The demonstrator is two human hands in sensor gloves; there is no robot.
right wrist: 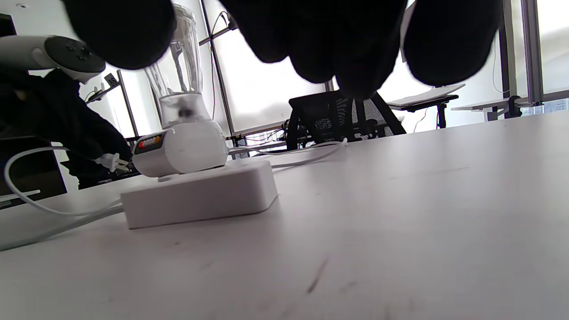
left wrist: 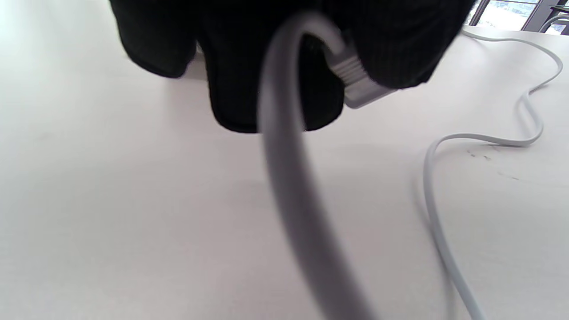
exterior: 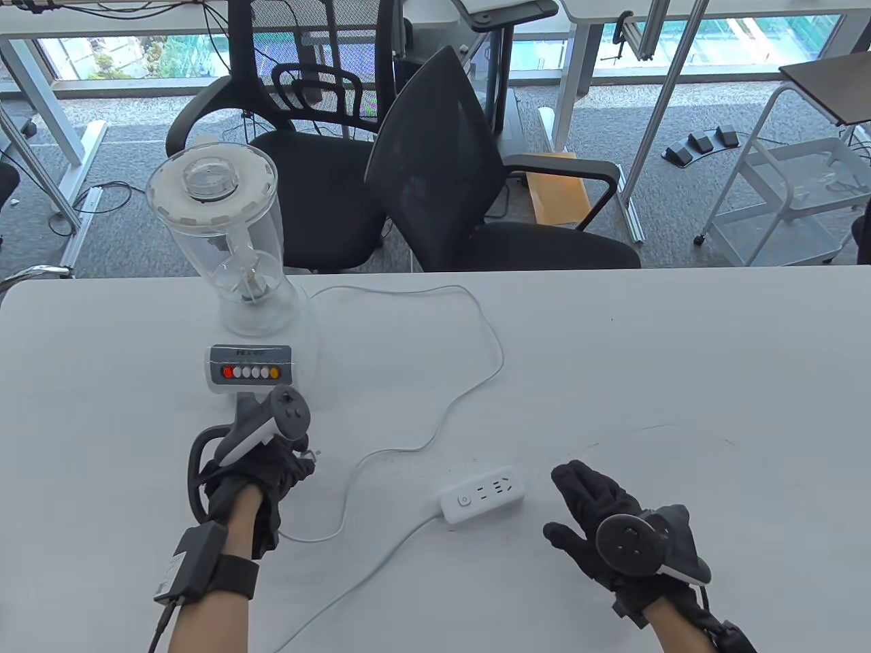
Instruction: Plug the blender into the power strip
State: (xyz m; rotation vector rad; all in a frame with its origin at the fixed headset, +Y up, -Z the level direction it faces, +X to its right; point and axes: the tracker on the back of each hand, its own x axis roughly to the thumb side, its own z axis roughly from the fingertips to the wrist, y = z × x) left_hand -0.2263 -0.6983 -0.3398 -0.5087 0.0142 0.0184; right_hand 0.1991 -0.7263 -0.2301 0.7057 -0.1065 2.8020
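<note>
A clear-jar blender (exterior: 235, 272) with a white base and button panel stands at the table's left; it also shows in the right wrist view (right wrist: 182, 133). Its white cord (exterior: 469, 367) loops right and back to my left hand (exterior: 262, 469). My left hand grips the white plug (left wrist: 360, 84), whose prongs (right wrist: 116, 163) point toward the white power strip (exterior: 482, 495), a short way to its right. The strip (right wrist: 200, 195) lies flat, sockets up. My right hand (exterior: 599, 510) is open and empty, just right of the strip, fingers spread above the table.
The strip's own cable (exterior: 354, 578) runs toward the table's front edge. Two black office chairs (exterior: 442, 170) stand behind the table's far edge. The white table (exterior: 680, 374) stretches to the right.
</note>
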